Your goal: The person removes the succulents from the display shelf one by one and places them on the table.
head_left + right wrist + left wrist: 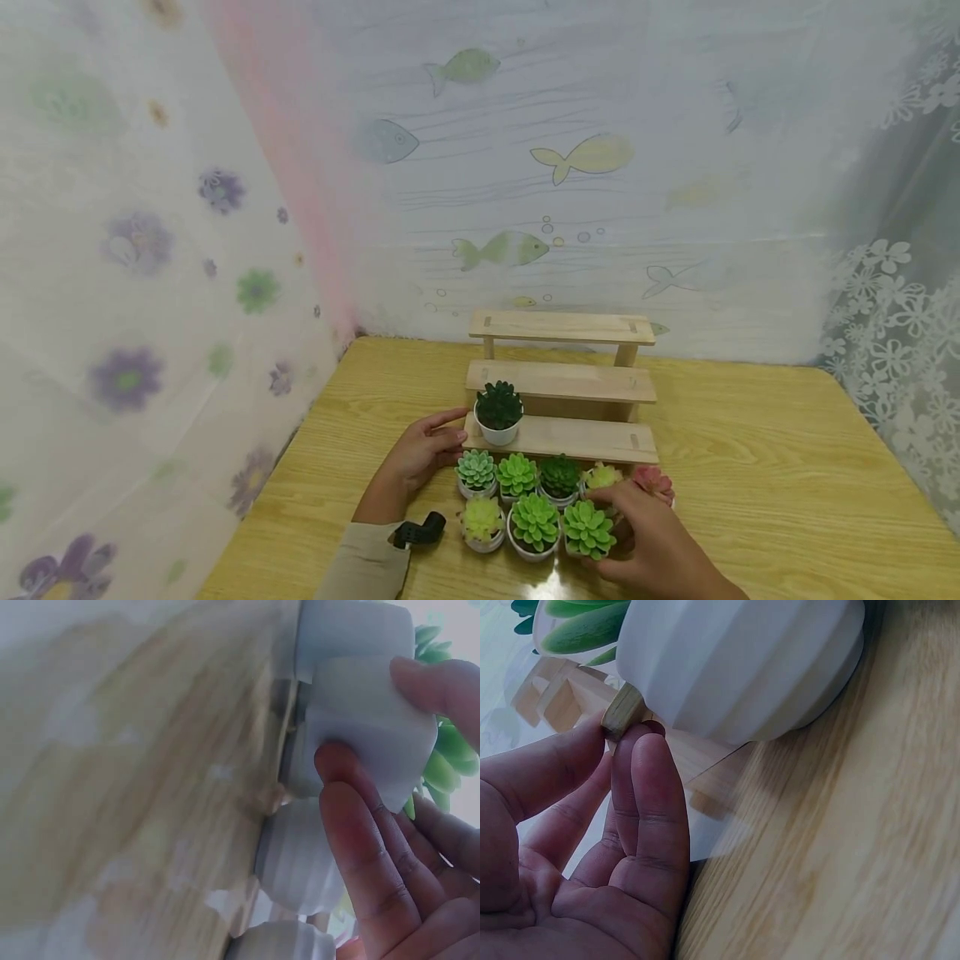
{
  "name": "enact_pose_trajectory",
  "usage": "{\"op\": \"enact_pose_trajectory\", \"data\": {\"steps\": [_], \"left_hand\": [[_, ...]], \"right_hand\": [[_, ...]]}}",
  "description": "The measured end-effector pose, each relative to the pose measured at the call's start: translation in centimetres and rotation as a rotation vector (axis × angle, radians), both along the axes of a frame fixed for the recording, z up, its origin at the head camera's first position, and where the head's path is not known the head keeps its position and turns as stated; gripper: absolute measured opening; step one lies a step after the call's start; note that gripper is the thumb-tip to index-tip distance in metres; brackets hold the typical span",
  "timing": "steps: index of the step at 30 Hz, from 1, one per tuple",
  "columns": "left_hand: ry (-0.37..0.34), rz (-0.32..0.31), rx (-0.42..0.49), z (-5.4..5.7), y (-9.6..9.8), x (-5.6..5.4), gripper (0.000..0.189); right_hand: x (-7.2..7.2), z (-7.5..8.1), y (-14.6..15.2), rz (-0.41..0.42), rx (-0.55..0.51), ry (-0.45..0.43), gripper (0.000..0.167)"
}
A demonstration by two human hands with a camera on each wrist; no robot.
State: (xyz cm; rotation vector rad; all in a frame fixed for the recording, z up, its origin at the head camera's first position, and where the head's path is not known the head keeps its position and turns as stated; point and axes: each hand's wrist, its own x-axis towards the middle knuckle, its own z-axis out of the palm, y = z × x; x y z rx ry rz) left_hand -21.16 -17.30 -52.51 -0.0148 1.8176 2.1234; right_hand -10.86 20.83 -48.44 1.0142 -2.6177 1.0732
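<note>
A three-step wooden stand (570, 435) is on the table, with a dark green succulent in a white pot (498, 414) at the left of its lowest step. At that step's left end is my left hand (423, 454), its thumb and fingers pinching the board's end (622, 712). My right hand (651, 537) grips a bright green potted succulent (588, 528) at the front right of the group. In the right wrist view, thumb and fingers hold its angular white pot (367, 720). Whether this pot touches the table is hard to tell.
Several potted succulents crowd before the stand, including a yellow-green one (482, 521), a green one (535, 523) and a pink one (654, 482). A black device (420, 531) sits on the left wrist. Patterned curtains (600, 200) border the wooden table (765, 467).
</note>
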Motion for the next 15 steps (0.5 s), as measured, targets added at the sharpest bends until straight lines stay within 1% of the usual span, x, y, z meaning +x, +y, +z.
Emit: {"op": "enact_pose_trajectory", "data": {"steps": [3, 7, 12, 15], "left_hand": [[-0.004, -0.001, 0.000, 0.07, 0.01, 0.04, 0.056], [-0.003, 0.002, -0.005, 0.14, 0.05, 0.02, 0.056], [0.001, 0.000, -0.002, 0.10, 0.04, -0.05, 0.056], [0.000, 0.001, -0.001, 0.07, -0.01, -0.07, 0.056]], "right_hand": [[0.19, 0.15, -0.02, 0.010, 0.020, -0.046, 0.067], [0.39, 0.32, -0.04, 0.002, 0.040, -0.083, 0.069], [0.41, 0.37, -0.22, -0.025, 0.075, -0.055, 0.069], [0.42, 0.40, -0.40, -0.045, 0.109, -0.012, 0.070]]}}
